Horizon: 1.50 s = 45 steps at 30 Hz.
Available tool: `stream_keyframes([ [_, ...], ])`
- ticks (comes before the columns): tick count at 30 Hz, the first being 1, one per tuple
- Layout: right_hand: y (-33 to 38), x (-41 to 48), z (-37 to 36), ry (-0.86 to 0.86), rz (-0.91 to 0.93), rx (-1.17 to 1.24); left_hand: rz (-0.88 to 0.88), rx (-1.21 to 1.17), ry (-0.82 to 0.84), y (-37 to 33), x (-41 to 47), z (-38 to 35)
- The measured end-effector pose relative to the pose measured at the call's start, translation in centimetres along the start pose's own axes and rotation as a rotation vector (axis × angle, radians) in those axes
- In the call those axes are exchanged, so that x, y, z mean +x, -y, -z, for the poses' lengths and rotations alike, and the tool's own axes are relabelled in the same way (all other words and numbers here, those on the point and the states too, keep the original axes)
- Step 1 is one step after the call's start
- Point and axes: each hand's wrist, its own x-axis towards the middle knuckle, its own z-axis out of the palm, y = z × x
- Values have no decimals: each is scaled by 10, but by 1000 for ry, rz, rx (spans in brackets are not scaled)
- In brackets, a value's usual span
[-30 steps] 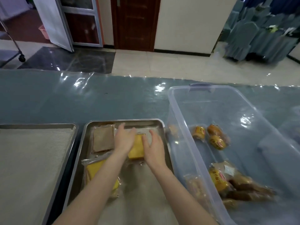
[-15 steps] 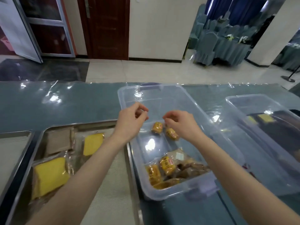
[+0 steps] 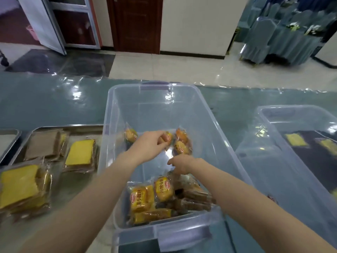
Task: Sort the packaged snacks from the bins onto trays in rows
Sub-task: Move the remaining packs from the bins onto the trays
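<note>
Head view. A long surface (image 3: 54, 103), covered in teal cloth under clear film, carries all items. A clear plastic bin with lilac latches (image 3: 155, 86) stands at centre frame.

The left hand (image 3: 149, 145) reaches into the bin from 7 o'clock. Its grip is closed, thumb and fingertips pinching a small yellow wrapped bun (image 3: 169, 137) in the far half of the bin. Two more wrapped buns (image 3: 182, 143) lie just beside that item at 3 o'clock. A single bun packet (image 3: 130, 135) lies at its 9 o'clock, near the left wall.

The right hand (image 3: 182, 164) enters from 5 o'clock, fingers curled and pointing down. Whether its grip holds anything cannot be told. At its 6 o'clock, a heap of yellow and brown wrapped snacks (image 3: 160, 196) fills the near end of the bin.

At 9 o'clock of the bin, just beside its wall, lies a rectangular metal tray (image 3: 73, 127). It holds three items:
- a brown cake slice in clear wrap (image 3: 42, 145) in the far row
- a yellow cake slice in clear wrap (image 3: 80, 152) just beside the brown one, at its 3 o'clock
- a larger yellow wrapped stack (image 3: 20, 185) at 7 o'clock, in the near row

The corner of a second metal tray (image 3: 11, 131) shows at the left edge.

A second clear plastic bin (image 3: 273, 108) stands at 3 o'clock of the first, apart from it. It holds yellow packets (image 3: 295, 139); the rest of its contents are dark and blurred.
</note>
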Motion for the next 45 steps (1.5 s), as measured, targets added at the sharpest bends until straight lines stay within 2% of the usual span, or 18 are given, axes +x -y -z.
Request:
stream_keyframes([
  [4, -2, 5, 1, 32, 39, -22, 45, 19, -39, 10, 7, 0],
  [7, -4, 1, 9, -21, 23, 116, 69, -5, -53, 12, 8, 1],
  [10, -12, -10, 29, -162, 14, 256, 120, -73, -82, 11, 8, 5],
  [12, -20, -21, 49, -360, 7, 362, 199, -140, -97, 10, 9, 8],
  [14, -28, -34, 67, -576, -26, 608, 283, -259, -85, 6, 9, 12],
  [16, -28, -52, 76, -678, -25, 1012, 302, -387, -74, 1, 7, 14],
  [18, -20, -68, 76, -636, 34, 1364, 253, -490, -78, -3, 6, 15],
  [20, -11, -78, 73, -576, 64, 1474, 205, -570, -88, -6, 7, 15],
  [22, -8, -87, 71, -564, 7, 1390, 202, -584, -105, -7, 7, 15],
  [24, -13, -97, 65, -547, -74, 1120, 235, -518, -134, -4, 6, 15],
  [26, -14, -109, 53, -367, -46, 677, 263, -448, -155, -2, 6, 15],
  [28, -10, -117, 36, -90, 11, 382, 254, -409, -152, -2, 5, 14],
  [30, -6, -120, 20, 57, -5, 342, 233, -415, -119, -4, 4, 13],
  [33, -5, -120, 10, 61, -29, 369, 228, -429, -90, -6, 2, 11],
  [36, -6, -124, 13, -48, -33, 357, 245, -443, -109, -6, 1, 11],
  [38, -11, -136, 25, -189, -27, 441, 269, -486, -146, -5, 0, 12],
  [43, -29, -182, 69, -655, 14, 1153, 356, -601, -316, -2, 1, 16],
  [45, -21, -182, 80, -878, 40, 1270, 403, -649, -360, -1, 2, 18],
])
